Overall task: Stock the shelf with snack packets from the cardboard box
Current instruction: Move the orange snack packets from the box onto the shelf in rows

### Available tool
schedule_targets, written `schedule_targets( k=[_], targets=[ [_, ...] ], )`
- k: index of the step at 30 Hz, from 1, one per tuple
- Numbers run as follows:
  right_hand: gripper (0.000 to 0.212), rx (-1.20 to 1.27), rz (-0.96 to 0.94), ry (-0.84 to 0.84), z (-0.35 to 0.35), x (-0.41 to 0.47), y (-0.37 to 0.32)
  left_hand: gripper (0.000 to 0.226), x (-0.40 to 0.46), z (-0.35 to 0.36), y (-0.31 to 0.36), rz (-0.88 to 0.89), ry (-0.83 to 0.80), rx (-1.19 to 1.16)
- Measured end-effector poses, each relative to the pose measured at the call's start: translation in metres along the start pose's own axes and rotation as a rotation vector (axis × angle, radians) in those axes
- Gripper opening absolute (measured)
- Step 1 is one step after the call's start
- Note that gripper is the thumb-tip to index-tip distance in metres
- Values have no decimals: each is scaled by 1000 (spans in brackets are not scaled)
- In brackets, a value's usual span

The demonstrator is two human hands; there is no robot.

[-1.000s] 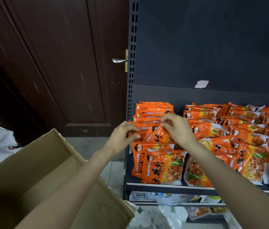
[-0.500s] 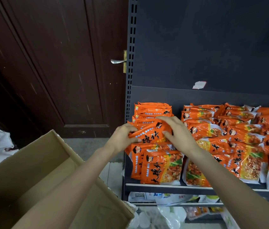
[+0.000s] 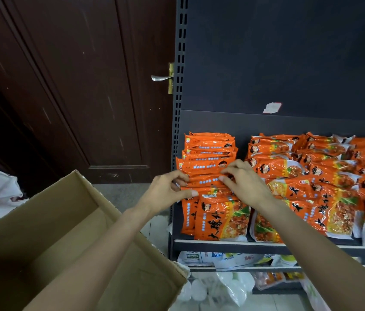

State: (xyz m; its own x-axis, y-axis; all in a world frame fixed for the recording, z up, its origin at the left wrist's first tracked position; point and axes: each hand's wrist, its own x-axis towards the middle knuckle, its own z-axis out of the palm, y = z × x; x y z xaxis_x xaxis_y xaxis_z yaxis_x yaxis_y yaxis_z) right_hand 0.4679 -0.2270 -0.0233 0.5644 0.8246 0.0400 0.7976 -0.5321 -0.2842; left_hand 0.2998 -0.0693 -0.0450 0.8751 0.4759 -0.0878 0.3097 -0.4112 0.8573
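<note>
Snack packets [image 3: 208, 169], glossy orange, stand in rows on shelf [image 3: 233, 243].

Shelf [image 3: 266, 246] surface almost fully covered by orange snack packets [image 3: 325, 176], left stack [image 3: 208, 153] tight against slotted upright [image 3: 178, 131]. Narrow bare gap between left stack and next row, near back panel [image 3: 289, 52]. Open air above packets. Cardboard box [image 3: 69, 232] interior open, blocks low left approach. Door [image 3: 76, 86] behind.
</note>
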Motion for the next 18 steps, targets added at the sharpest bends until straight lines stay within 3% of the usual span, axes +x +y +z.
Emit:
schedule_targets(
  k=[5,9,14,18],
  targets=[
    [52,112,-130,-99,-7,-16,-1,46,-8,9,5,-17,-14,65],
    [70,-94,-245,-185,-8,-28,-4,34,-14,23,16,-35,112,2],
    [56,14,-181,-130,-7,-35,-2,61,-30,45,24,-72,227,-29],
    [44,131,-116,-58,-6,-40,4,63,-41,60,16,-274,164,236]
  ],
)
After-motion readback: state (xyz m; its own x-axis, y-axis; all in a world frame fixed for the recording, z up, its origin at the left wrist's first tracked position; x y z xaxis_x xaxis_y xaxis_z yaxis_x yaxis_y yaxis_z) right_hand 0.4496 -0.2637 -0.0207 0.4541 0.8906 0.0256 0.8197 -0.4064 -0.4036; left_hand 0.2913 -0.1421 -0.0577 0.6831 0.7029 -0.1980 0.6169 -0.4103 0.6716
